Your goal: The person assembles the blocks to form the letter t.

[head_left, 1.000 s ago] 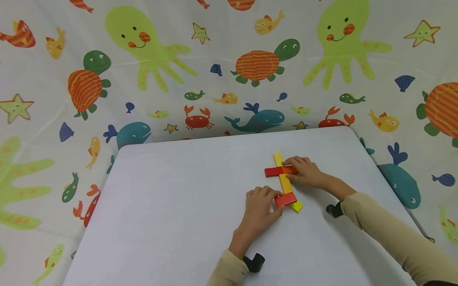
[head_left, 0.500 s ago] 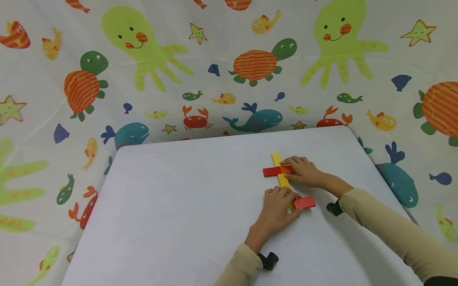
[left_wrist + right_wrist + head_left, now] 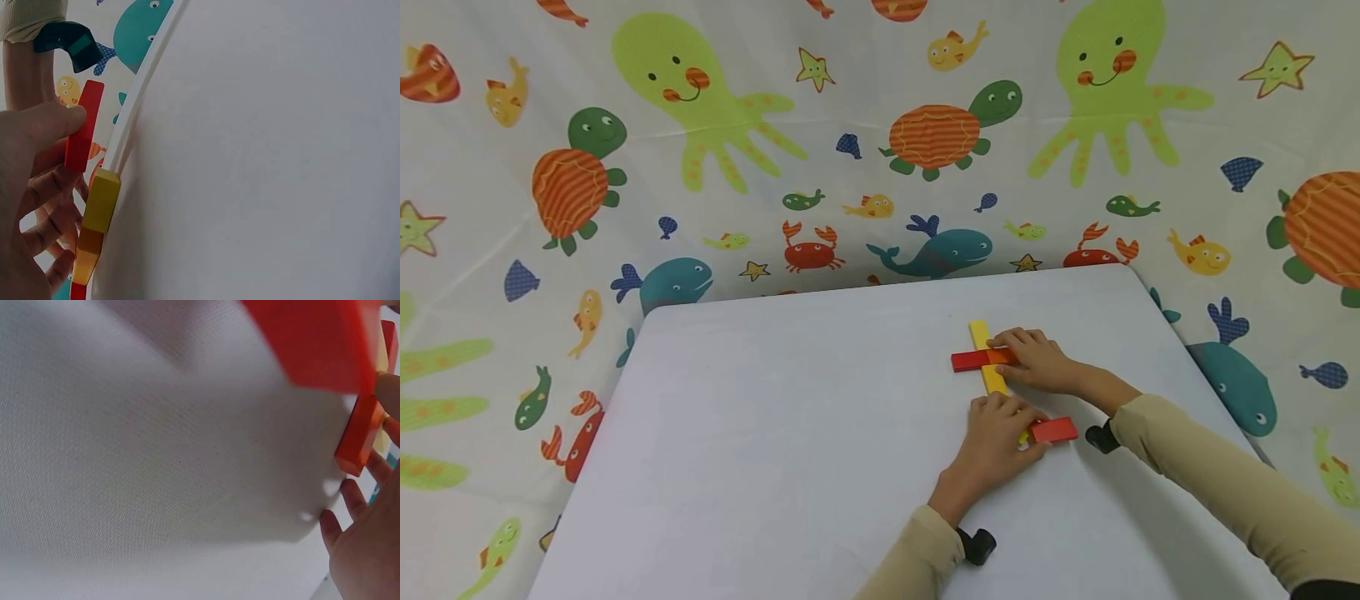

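My left hand pinches a red block between thumb and fingers, at the near end of a yellow strip of blocks. In the left wrist view this red block appears raised, with my thumb on one face. Part of the strip's near end is hidden by the hand. Across the strip lie another red block and an orange block, end to end. My right hand holds the orange block's right part, fingers on its far side and thumb on its near side.
A white tabletop carries the blocks near its right side. Behind and beside it hangs a cloth printed with sea animals. Black straps with cameras sit on both wrists.
The left hand has carried its red block rightward, from over the strip's near end to its right side. The right hand keeps its place on the orange block.
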Available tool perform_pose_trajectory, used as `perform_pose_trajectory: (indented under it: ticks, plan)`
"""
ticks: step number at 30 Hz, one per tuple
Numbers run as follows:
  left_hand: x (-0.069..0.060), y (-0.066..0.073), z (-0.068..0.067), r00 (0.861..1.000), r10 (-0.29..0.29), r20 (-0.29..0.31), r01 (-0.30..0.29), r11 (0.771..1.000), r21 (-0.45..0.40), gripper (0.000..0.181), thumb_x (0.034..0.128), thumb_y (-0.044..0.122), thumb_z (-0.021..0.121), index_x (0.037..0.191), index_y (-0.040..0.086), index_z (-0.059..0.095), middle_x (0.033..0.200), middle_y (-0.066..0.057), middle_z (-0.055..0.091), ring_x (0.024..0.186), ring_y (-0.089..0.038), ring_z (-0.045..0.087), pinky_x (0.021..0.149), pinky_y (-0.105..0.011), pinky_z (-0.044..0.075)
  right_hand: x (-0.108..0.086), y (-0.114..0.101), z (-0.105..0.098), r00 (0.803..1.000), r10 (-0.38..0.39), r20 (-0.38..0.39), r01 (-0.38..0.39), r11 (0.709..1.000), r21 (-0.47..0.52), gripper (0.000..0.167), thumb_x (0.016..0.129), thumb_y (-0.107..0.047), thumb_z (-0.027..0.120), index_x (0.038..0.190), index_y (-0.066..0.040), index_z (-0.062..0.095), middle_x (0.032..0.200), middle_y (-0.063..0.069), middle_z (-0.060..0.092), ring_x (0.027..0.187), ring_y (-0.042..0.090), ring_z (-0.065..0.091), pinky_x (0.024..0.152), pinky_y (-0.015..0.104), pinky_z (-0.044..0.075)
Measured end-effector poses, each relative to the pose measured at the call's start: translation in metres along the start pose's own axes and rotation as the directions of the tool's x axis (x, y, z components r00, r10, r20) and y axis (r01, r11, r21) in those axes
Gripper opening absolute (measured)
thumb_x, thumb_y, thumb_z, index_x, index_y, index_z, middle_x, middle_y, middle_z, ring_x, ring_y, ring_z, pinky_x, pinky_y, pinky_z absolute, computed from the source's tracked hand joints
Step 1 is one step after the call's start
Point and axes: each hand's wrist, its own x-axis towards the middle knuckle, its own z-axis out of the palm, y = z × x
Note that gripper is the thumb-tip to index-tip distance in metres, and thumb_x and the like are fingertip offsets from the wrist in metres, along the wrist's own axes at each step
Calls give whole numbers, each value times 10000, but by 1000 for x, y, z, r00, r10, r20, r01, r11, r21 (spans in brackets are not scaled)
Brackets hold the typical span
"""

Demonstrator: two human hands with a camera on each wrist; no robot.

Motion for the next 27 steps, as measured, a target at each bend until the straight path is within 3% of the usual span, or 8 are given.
perform_pose_trajectory:
  ticks: [9, 27]
  plan:
    - [6, 2, 7, 999, -1, 50, 0, 1000, 32, 324, 984, 510, 665, 1264, 350, 692, 1259, 155, 655, 1201, -75, 506, 1047, -368, 391, -2, 1, 2, 1000, -19, -20, 19, 1000, -12, 530, 1016, -371, 651, 1456, -115, 503, 1555, 259, 434, 1370, 565, 367, 1067, 787, 344]
    - [8, 6, 4, 995, -12, 97, 8, 999, 41, 306, 987, 498, 667, 1229, 314, 702, 1276, 127, 657, 1228, -103, 490, 1068, -387, 383, -2, 0, 1, 1000, 6, -15, -6, 1000, 2, 521, 1026, -343, 647, 1471, -120, 492, 1586, 238, 413, 1400, 535, 348, 1090, 780, 327]
